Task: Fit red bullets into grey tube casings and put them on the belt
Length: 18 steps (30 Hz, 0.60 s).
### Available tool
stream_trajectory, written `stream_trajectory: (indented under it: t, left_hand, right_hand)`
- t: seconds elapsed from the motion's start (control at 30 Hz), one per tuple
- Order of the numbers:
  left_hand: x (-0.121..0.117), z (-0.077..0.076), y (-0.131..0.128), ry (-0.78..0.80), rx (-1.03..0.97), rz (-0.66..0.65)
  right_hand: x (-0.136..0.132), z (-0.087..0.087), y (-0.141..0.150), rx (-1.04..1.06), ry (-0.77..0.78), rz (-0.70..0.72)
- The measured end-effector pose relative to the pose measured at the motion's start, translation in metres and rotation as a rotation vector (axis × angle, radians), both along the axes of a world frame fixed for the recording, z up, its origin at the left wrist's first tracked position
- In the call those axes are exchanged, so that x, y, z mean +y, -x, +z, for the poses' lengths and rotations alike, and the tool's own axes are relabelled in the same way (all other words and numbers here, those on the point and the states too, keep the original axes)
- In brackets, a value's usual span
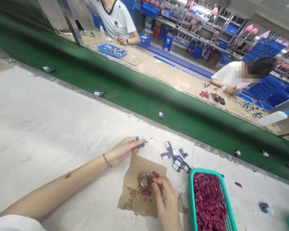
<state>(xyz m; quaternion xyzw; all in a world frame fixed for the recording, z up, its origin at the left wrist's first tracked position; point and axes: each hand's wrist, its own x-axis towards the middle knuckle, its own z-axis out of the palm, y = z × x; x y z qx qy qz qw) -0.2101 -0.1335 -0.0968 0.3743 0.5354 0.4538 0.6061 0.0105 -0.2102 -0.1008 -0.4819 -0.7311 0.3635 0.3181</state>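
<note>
Teal basket (191,199) of red pieces (208,199): plenty left, apparently. Clamped in left fingers (131,145), grey-white part (142,146); pinched in right fingers (163,181), red piece (151,181), over cardboard (125,184). On belt (125,101), red-tipped part (161,114), seemingly done.

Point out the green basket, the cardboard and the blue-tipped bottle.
Green basket (207,171), head view: far rim.
Cardboard (142,163), head view: bare far part.
Blue-tipped bottle (272,118), head view: white body.

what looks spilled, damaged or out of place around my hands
The cardboard has ragged edges and dark wet-looking stains around the round metal dish, as if something dripped. One red piece lies loose on the table, outside the green basket. Nothing looks tipped over.
</note>
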Motion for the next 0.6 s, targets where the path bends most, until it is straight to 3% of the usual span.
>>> stream_trajectory:
  t: [0.1, 0.2, 0.37, 0.6]
  left_hand:
    - [-0.027, -0.003, 0.004, 0.034, -0.057, -0.092]
    - [-0.043, -0.013, 0.002, -0.033, -0.111, -0.151]
    - [-0.053, -0.032, -0.005, -0.068, -0.218, -0.208]
    - [-0.062, -0.030, -0.002, -0.113, -0.097, -0.242]
  right_hand:
    - [-0.001, 0.000, 0.006, -0.045, -0.033, 0.001]
    - [-0.002, -0.001, 0.012, -0.108, -0.068, 0.034]
    - [-0.002, -0.006, 0.021, -0.296, -0.160, 0.152]
    - [-0.001, -0.008, 0.028, -0.520, -0.293, 0.241]
